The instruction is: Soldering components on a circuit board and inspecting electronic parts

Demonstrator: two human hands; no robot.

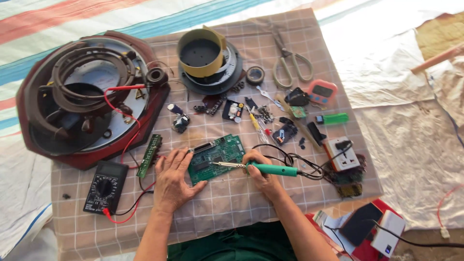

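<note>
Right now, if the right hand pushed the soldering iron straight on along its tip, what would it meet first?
Most likely the green circuit board: the soldering iron in the right hand points left across it, toward the left hand.

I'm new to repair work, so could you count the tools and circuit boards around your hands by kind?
Large green circuit boards: 1
Narrow green board strips: 1
Soldering irons: 1
Multimeters: 1
Scissors: 1
Tape rolls: 1
Total: 6
</note>
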